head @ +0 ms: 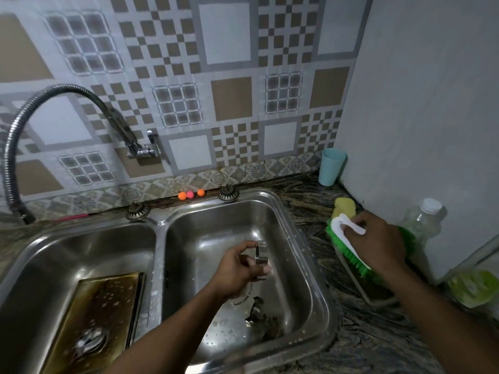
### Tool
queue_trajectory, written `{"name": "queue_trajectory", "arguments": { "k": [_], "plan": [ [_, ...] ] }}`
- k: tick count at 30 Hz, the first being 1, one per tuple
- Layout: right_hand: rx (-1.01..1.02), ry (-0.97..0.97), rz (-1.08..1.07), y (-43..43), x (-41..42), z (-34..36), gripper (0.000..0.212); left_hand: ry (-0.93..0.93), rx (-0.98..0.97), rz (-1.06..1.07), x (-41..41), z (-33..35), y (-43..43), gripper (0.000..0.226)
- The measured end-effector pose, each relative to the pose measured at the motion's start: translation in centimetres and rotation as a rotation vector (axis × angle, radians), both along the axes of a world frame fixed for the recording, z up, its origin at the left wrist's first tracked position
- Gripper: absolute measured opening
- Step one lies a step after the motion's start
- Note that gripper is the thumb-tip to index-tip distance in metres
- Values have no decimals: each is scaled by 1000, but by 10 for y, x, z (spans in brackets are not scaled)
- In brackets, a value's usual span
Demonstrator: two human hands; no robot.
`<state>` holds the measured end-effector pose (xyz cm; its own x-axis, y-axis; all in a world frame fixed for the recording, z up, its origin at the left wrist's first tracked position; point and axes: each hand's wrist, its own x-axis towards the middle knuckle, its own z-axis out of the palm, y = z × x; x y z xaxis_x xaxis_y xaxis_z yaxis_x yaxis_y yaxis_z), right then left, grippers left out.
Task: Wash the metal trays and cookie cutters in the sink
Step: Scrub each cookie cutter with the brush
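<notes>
Cookie cutters [259, 312] lay at the bottom of the sink's [294, 220] right basin and a stained tray [108, 300] sat in the left one, so most of the washing looked still to do. The left hand [239, 269] pinched one round cutter [261, 254] above the right basin. The right hand [379, 240], at right of frame, had its fingers [349, 227] clenched round a green brush [334, 236] above the desk [351, 336].
</notes>
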<state>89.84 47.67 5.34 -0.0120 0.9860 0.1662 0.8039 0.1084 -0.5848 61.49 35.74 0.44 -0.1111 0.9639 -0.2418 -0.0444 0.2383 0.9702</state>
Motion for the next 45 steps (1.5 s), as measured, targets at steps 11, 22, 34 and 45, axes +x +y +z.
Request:
{"name": "queue_trajectory", "arguments": {
  "k": [11,22,34,45],
  "plan": [
    [244,236,403,-68,-159,1,22,81,113,150,-78,7,-34,57],
    [288,374,552,-110,-253,5,21,-19,129,196,-149,19,-75,53],
    [-69,637,447,-141,-282,-21,20,-239,95,283,-188,35,-87,62],
    [11,435,544,-197,-352,-28,17,-403,23,332,-268,28,-137,50]
  ]
}}
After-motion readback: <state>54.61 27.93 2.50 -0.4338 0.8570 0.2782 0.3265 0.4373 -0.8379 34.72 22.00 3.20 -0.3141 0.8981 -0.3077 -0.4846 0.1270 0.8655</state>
